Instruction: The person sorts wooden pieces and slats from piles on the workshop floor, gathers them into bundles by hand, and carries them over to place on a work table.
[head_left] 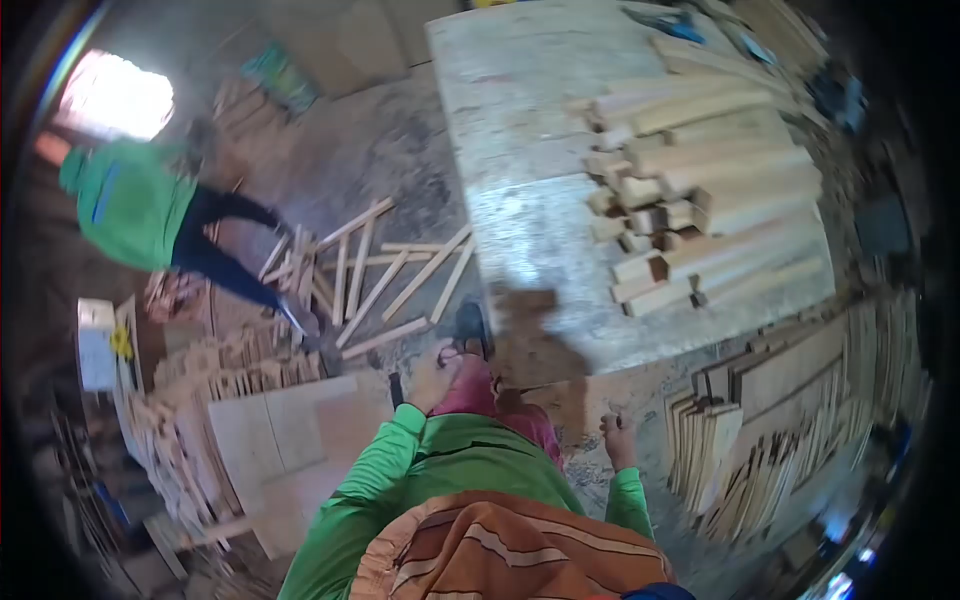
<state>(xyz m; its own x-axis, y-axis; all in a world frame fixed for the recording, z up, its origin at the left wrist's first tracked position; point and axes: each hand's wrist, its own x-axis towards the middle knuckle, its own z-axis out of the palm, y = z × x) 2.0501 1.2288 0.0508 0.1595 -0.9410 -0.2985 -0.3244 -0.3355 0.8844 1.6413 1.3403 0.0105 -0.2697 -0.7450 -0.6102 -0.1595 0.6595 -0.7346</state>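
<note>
My left hand (435, 376) is by my left thigh, over the dark pink trousers (468, 388). Its fingers look curled, and a small dark shape shows at them; I cannot make out what it is. Low at my right side hangs my right hand (618, 440), its fingers curled, with no object showing in it. It is nearest to the upright stack of boards (715, 440) on the right, apart from it. Ahead stands a pale worktable (540, 220), its top bearing a pile of squared wooden pieces (720, 185).
A co-worker in a green top (135, 205) bends over at the left. Loose wooden strips (400, 290) lie scattered on the floor between us. Stacked slats (225, 370) and pale panels (285, 430) stand at the lower left. Blue-handled tools (680, 27) rest at the table's far end.
</note>
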